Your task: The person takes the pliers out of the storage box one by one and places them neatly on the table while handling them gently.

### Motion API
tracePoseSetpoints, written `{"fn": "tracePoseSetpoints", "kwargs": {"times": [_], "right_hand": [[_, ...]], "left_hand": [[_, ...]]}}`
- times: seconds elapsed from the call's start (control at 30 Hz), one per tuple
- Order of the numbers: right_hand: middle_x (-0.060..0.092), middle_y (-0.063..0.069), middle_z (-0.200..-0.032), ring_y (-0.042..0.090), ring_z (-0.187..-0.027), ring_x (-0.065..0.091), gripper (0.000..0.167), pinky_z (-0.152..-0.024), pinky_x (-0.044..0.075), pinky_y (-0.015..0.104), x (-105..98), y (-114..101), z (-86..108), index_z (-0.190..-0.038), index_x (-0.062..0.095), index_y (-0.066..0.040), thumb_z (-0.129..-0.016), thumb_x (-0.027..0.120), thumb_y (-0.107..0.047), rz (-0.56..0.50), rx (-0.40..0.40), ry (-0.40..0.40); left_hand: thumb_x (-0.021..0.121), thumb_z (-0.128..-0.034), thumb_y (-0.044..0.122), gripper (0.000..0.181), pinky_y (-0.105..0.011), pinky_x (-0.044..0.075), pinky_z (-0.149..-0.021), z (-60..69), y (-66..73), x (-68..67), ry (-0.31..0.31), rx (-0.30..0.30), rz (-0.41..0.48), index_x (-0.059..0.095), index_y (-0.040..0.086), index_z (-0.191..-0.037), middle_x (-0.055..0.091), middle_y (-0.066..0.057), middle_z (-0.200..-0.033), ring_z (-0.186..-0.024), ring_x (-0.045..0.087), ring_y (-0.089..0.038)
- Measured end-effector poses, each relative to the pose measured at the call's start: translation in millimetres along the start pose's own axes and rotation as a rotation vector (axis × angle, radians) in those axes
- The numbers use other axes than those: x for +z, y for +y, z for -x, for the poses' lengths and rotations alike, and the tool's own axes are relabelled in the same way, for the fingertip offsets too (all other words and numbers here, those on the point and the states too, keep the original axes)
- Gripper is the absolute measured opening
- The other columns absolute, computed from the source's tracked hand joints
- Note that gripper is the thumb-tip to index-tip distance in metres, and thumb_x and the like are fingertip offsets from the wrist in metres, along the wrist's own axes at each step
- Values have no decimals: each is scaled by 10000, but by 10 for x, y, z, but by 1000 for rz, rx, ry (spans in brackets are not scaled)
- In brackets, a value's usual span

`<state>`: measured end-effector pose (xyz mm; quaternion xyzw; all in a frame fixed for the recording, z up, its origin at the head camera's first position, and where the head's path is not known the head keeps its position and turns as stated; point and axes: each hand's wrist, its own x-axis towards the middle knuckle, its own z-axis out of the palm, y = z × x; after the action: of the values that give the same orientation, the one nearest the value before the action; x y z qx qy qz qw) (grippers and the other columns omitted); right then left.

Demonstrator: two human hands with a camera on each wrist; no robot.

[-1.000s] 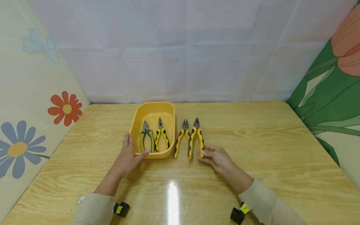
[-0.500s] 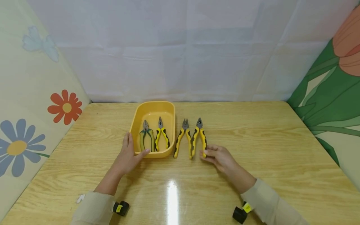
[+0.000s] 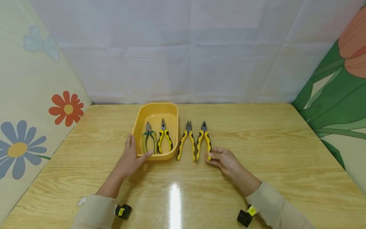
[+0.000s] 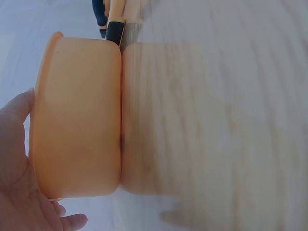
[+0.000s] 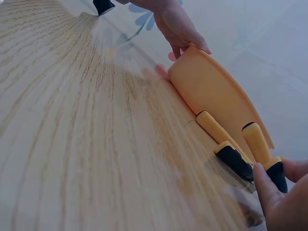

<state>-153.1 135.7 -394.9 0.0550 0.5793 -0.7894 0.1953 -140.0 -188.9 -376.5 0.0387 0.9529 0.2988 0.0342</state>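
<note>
My left hand (image 3: pixel 132 159) grips the near-left corner of a yellow plastic box (image 3: pixel 156 157), thumb over the front rim and fingers along its left side. Inside lie green-handled pliers (image 3: pixel 154 140) and yellow-and-black long-nose pliers (image 3: pixel 169 139). To the right of the box, a pair of yellow-and-black pliers (image 3: pixel 183 142) lies on the table with handles spread. Beside it are similar combination pliers (image 3: pixel 208 141), whose right handle my right hand (image 3: pixel 226 161) pinches between thumb and fingers. In the right wrist view, the thumb (image 5: pixel 267 188) presses on that handle's black grip (image 5: pixel 276 176).
The wooden table (image 3: pixel 257 136) reaches back to a white cloth (image 3: pixel 183 63). Flower-patterned panels (image 3: pixel 25 95) stand on both sides. A small white scrap (image 3: pixel 82 201) lies near the left sleeve. Black wrist cameras (image 3: pixel 123 211) hang at both cuffs.
My right hand has shifted slightly right with the combination pliers, away from the pliers beside them, which they overlapped before. My left hand and the box have stayed put.
</note>
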Motion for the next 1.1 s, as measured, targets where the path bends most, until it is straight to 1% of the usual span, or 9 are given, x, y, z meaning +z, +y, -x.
{"fn": "tracePoseSetpoints", "kwargs": {"times": [0.1, 0.27, 0.43, 0.5, 0.67, 0.73, 0.93, 1.1], "right_hand": [[473, 316, -1068, 252, -896, 566, 465, -820, 423, 316, -2, 3, -1, -1247, 209, 211, -851, 423, 98, 3, 8, 10], [540, 231, -974, 227, -869, 573, 459, -826, 419, 323, -16, 5, -3, -1244, 210, 216, -852, 418, 102, 1, 16, 4], [503, 286, -1027, 234, -868, 576, 460, -821, 423, 324, -28, 6, -10, -1243, 207, 220, -853, 420, 100, 2, 17, 13], [503, 288, -1025, 230, -859, 579, 464, -816, 426, 322, -27, 8, -14, -1242, 206, 222, -850, 424, 103, 0, 16, 16], [555, 202, -925, 208, -822, 585, 462, -803, 435, 318, -32, 25, -23, -1234, 206, 231, -843, 423, 115, -9, 24, 18], [561, 189, -911, 207, -820, 586, 466, -801, 436, 316, -37, 30, -28, -1234, 206, 231, -842, 427, 113, -7, 27, 20], [544, 233, -957, 212, -823, 585, 457, -790, 445, 304, -43, 35, -52, -1227, 239, 226, -839, 445, 103, 22, 26, 46], [530, 256, -978, 200, -803, 585, 466, -780, 451, 300, -41, 41, -62, -1227, 232, 230, -835, 451, 105, 30, 28, 60]], "left_hand": [[410, -781, 620, 1007, -537, 173, -948, -1, 0, 1, 2, 5, 2, -146, -6, -1341, -170, -202, -1388, -1236, 62, -428], [415, -786, 611, 1002, -537, 173, -948, -2, -3, 5, 2, 3, 1, -144, -8, -1341, -168, -201, -1389, -1236, 62, -427], [413, -782, 618, 1005, -539, 181, -944, -4, -4, 8, 1, 0, -6, -140, -7, -1343, -166, -201, -1390, -1235, 69, -429], [412, -781, 620, 1006, -541, 185, -941, -5, -3, 7, 2, 0, -7, -138, -6, -1344, -166, -200, -1390, -1233, 74, -432], [413, -781, 620, 1006, -544, 187, -939, -9, -4, 4, 0, -2, -6, -142, -2, -1343, -167, -198, -1391, -1233, 75, -432], [414, -779, 621, 1008, -544, 186, -940, -10, -5, 5, -1, -2, -4, -143, -1, -1343, -166, -198, -1391, -1234, 73, -431], [408, -778, 626, 1008, -544, 185, -940, -7, 0, 6, -6, -4, -5, -144, 1, -1344, -171, -196, -1390, -1235, 69, -429], [410, -785, 616, 1003, -547, 175, -942, -2, 5, 1, -4, 0, -2, -143, -10, -1341, -170, -203, -1388, -1235, 57, -432]]}}
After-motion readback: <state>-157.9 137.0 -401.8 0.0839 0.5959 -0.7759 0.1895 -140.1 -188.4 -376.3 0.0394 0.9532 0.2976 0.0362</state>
